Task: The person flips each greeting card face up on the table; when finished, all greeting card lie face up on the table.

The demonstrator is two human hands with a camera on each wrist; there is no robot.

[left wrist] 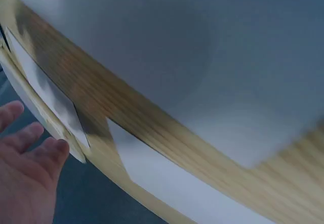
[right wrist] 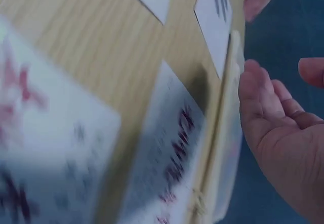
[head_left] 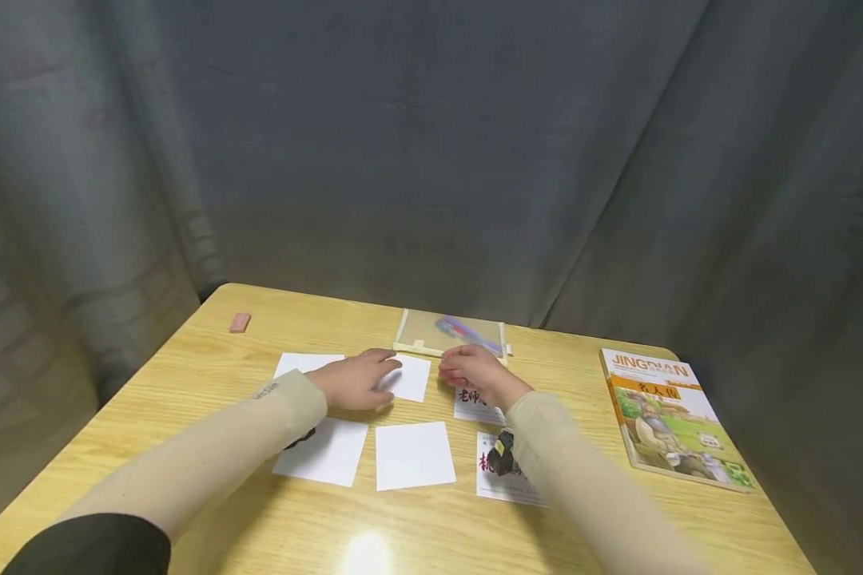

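Note:
My left hand [head_left: 359,378], fingers spread, is over the back row of cards, between a blank white card [head_left: 296,364] and another blank card [head_left: 411,382]. In the left wrist view its fingers [left wrist: 45,153] hold nothing. My right hand [head_left: 478,371] hovers over a printed card [head_left: 475,410] with dark red characters, its fingers loosely bent. Nothing sits in that palm [right wrist: 283,138] in the right wrist view. Nearer me lie a blank card [head_left: 334,457], another blank card [head_left: 415,457] and a second printed card [head_left: 492,483], partly hidden by the right wrist.
A mesh zip pouch [head_left: 417,329] with coloured items inside lies behind the cards. At the far left is a pink eraser-like block [head_left: 240,323]. Illustrated books [head_left: 679,427] are stacked at the right. Grey curtain [head_left: 403,160] hangs behind the wooden table [head_left: 259,519].

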